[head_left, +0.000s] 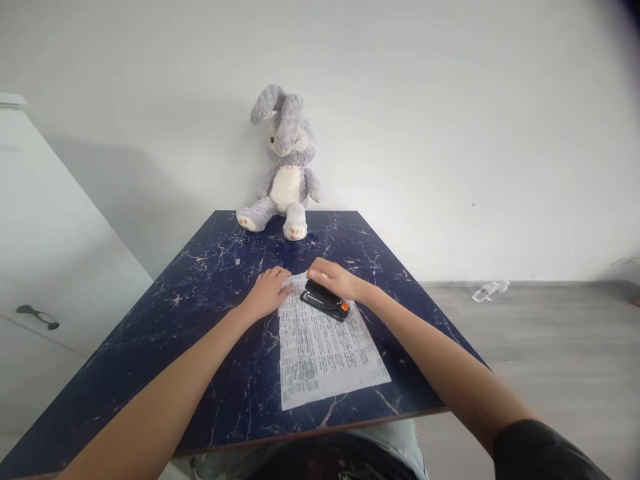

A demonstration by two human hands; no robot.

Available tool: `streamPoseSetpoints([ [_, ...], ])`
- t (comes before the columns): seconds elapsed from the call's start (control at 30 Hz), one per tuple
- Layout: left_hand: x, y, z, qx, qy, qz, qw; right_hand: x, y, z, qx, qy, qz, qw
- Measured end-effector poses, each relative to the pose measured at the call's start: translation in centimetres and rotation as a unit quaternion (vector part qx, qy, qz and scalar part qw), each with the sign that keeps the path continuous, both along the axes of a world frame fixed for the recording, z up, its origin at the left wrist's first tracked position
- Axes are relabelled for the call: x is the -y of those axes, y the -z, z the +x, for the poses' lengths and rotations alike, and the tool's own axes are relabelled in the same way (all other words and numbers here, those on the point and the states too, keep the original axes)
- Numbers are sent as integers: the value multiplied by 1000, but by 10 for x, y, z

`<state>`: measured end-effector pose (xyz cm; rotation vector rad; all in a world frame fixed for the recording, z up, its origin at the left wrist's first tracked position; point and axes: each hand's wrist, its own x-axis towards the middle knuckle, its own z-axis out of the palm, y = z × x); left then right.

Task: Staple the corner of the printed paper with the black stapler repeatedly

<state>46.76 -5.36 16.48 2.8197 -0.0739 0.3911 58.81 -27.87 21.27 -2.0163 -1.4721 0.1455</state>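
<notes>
A printed sheet of paper [325, 353] lies on the dark blue marbled table [200, 320]. My left hand [269, 292] rests flat on the sheet's far left corner, fingers stretched out. My right hand [334, 277] is closed over the top of a black stapler with an orange end [325, 300], which sits on the sheet's far edge.
A grey plush rabbit [286, 163] sits at the table's far edge against the white wall. A white cabinet with a dark handle [37, 317] stands to the left. A clear plastic bottle [490, 291] lies on the grey floor at the right.
</notes>
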Motion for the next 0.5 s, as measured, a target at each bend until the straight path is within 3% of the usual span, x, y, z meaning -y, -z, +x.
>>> streamPoseSetpoints([
  [0.07,0,-2,0,4,-3,-19,1000,14,-6,-20,45,-37,-48,997],
  [0.13,1,-3,0,3,5,-36,999,24,-5,-33,63,-22,-64,996],
  [0.27,5,-6,-2,-7,21,-76,997,42,-6,-20,-28,5,-32,999],
  [0.33,4,-8,-3,-12,21,-102,994,54,-10,1,-66,71,14,995],
  [0.4,0,-9,-3,-12,28,-114,993,67,-11,23,-46,178,52,982],
  [0.5,-8,-9,-3,-12,49,-101,994,83,-7,49,39,286,8,957],
])
